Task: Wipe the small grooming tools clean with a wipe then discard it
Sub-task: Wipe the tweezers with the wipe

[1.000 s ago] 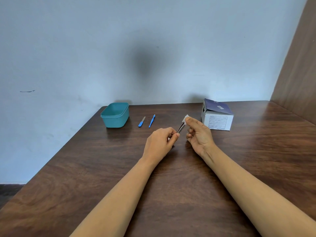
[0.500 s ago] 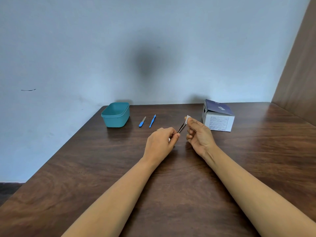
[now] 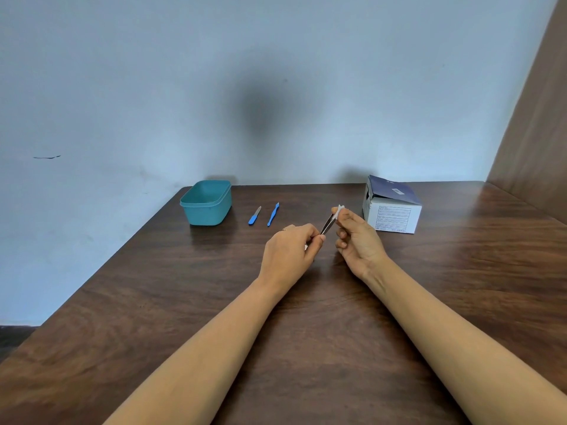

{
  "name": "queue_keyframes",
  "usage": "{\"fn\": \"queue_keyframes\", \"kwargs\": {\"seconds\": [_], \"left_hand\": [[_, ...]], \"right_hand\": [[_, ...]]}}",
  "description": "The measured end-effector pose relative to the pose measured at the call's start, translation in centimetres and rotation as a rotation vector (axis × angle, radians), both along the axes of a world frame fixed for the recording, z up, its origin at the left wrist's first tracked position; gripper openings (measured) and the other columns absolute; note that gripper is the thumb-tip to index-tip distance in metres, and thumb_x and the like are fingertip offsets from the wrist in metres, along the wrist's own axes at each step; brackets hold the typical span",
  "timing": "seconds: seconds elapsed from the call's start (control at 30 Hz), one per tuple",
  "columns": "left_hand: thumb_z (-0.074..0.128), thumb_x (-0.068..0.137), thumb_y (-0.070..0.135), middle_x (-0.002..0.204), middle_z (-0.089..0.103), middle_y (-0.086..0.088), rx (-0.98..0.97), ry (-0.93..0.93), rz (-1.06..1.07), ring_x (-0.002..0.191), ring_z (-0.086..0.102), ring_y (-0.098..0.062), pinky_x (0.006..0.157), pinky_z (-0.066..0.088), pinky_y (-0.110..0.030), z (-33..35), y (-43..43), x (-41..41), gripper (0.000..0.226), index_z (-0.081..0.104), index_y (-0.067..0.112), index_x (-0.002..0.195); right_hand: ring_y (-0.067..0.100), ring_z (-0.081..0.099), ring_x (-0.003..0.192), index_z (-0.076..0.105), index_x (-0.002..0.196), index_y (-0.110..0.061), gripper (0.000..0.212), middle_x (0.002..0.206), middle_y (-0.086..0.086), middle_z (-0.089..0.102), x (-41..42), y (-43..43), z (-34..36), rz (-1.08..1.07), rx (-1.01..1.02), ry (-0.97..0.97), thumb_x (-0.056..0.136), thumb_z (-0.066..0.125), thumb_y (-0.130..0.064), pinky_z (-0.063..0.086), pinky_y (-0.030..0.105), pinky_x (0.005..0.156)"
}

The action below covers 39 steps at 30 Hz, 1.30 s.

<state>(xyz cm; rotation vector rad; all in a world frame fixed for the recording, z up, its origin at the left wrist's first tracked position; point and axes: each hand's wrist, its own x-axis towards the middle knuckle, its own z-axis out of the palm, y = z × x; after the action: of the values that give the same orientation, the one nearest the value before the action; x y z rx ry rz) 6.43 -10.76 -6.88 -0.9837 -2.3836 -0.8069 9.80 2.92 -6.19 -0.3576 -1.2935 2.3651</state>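
- Surface: a dark brown wood-grain table (image 3: 322, 332) fills the lower field; both bare forearms reach across it from the near edge.
- Room: a pale blue painted wall (image 3: 122, 87) stands behind the table, bearing a short dark mark (image 3: 46, 157) at the left and a soft grey shadow (image 3: 270, 118) at centre. A brown wood-look panel (image 3: 540, 133) closes the right side, and a strip of dark floor (image 3: 12, 335) shows at lower left.
- Left hand (image 3: 291, 253): fingers curled, thumb and forefinger pinching the near end of a slim dark metal pair of tweezers (image 3: 327, 223), held above the table at centre and slanting up and away to the right.
- Right hand (image 3: 359, 237): fingertips pinching a small crumpled white wipe (image 3: 338, 210) round the far tip of the tweezers; the remaining fingers are curled.
- On the far table: an open teal plastic rectangular tub (image 3: 206, 204) at the left; just right of it a short blue-handled file (image 3: 254, 215) and a slender blue-handled tool (image 3: 273, 214), lying apart side by side; a white and navy cardboard box (image 3: 392, 210), lid flap raised, at the right.
- Hidden: the tweezer tips lie inside the wipe, and the near end inside the left hand's fingers. The working end of the slender blue tool is too small to identify.
- Writing: the box front carries a framed block of print, and its lid a pale label; neither is legible.
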Motion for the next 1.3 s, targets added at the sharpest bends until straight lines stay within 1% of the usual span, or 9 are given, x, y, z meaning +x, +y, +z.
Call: {"fn": "queue_keyframes", "kwargs": {"seconds": [0.3,0.4,0.47,0.53,0.63,0.83,1.0,1.13,1.3], "left_hand": [[0.05,0.096,0.038,0.071,0.054,0.01,-0.003,-0.03,0.003,0.071,0.046,-0.007,0.054,0.032,-0.023,0.4,-0.1,0.1,0.023,0.063,0.021,0.088],[0.05,0.096,0.038,0.071,0.054,0.01,-0.011,-0.036,-0.004,0.072,0.045,-0.008,0.058,0.03,-0.027,0.5,0.0,0.2,0.023,0.062,0.02,0.087],[0.05,0.096,0.038,0.071,0.055,0.01,-0.012,-0.041,-0.006,0.073,0.045,-0.008,0.059,0.032,-0.028,0.5,0.1,0.2,0.023,0.062,0.02,0.087],[0.051,0.096,0.038,0.072,0.058,0.008,-0.014,-0.04,-0.012,0.074,0.048,-0.01,0.059,0.035,-0.029,0.5,0.1,0.2,0.023,0.062,0.02,0.087],[0.05,0.096,0.038,0.074,0.062,0.003,-0.033,-0.038,-0.011,0.075,0.052,-0.013,0.061,0.04,-0.031,0.4,0.1,0.2,0.024,0.062,0.019,0.087],[0.051,0.096,0.037,0.073,0.06,0.004,-0.025,-0.027,-0.007,0.074,0.051,-0.011,0.06,0.038,-0.029,0.4,0.0,0.2,0.024,0.061,0.019,0.085],[0.051,0.096,0.037,0.072,0.059,0.004,-0.024,-0.017,-0.007,0.073,0.05,-0.011,0.058,0.034,-0.028,0.4,0.1,0.3,0.024,0.059,0.019,0.082],[0.052,0.095,0.039,0.072,0.063,0.006,-0.01,-0.051,-0.011,0.072,0.054,-0.01,0.06,0.041,-0.028,0.4,0.0,0.3,0.023,0.063,0.022,0.087],[0.055,0.091,0.039,0.07,0.066,0.01,0.056,-0.115,-0.011,0.07,0.06,-0.008,0.063,0.045,-0.027,0.6,0.1,0.8,0.02,0.07,0.025,0.088]], "right_hand": [[0.002,0.038,0.051,0.067,0.083,-0.015,0.006,0.084,-0.002,0.064,0.3,-0.1,-0.1,-0.012,0.019,0.004,0.083,0.069,-0.01,0.029,0.014,0.043],[0.003,0.036,0.053,0.067,0.083,-0.018,0.005,0.075,-0.007,0.061,0.3,-0.5,0.0,-0.068,0.063,0.002,0.086,0.067,-0.014,0.028,0.014,0.045],[0.0,0.044,0.056,0.068,0.084,-0.021,0.006,0.071,-0.013,0.062,0.4,-0.8,0.0,-0.126,0.139,0.021,0.087,0.066,-0.017,0.032,0.013,0.054],[-0.009,0.056,0.063,0.068,0.084,-0.021,0.008,0.076,-0.018,0.065,0.5,-0.9,0.0,-0.189,0.229,0.045,0.089,0.064,-0.017,0.038,0.009,0.061],[-0.018,0.058,0.07,0.067,0.08,-0.019,0.014,0.074,-0.022,0.07,0.5,-0.8,0.0,-0.187,0.257,0.052,0.09,0.061,-0.01,0.038,0.007,0.068],[-0.009,0.058,0.058,0.069,0.076,-0.013,0.009,0.067,-0.013,0.071,0.6,-0.6,0.1,-0.14,0.177,0.06,0.082,0.069,-0.007,0.036,0.014,0.061],[-0.016,0.059,0.067,0.069,0.076,-0.014,0.007,0.072,-0.015,0.071,0.6,-1.0,0.0,-0.173,0.211,0.034,0.082,0.071,-0.012,0.038,0.012,0.068],[-0.018,0.057,0.062,0.066,0.078,-0.016,0.009,0.079,-0.013,0.066,0.6,-1.3,0.0,-0.202,0.213,0.013,0.086,0.067,-0.014,0.038,0.009,0.067],[-0.003,0.049,0.059,0.068,0.086,-0.017,0.006,0.08,-0.014,0.063,0.4,-0.7,0.2,-0.233,0.118,-0.002,0.089,0.064,-0.014,0.035,0.013,0.062]]}}
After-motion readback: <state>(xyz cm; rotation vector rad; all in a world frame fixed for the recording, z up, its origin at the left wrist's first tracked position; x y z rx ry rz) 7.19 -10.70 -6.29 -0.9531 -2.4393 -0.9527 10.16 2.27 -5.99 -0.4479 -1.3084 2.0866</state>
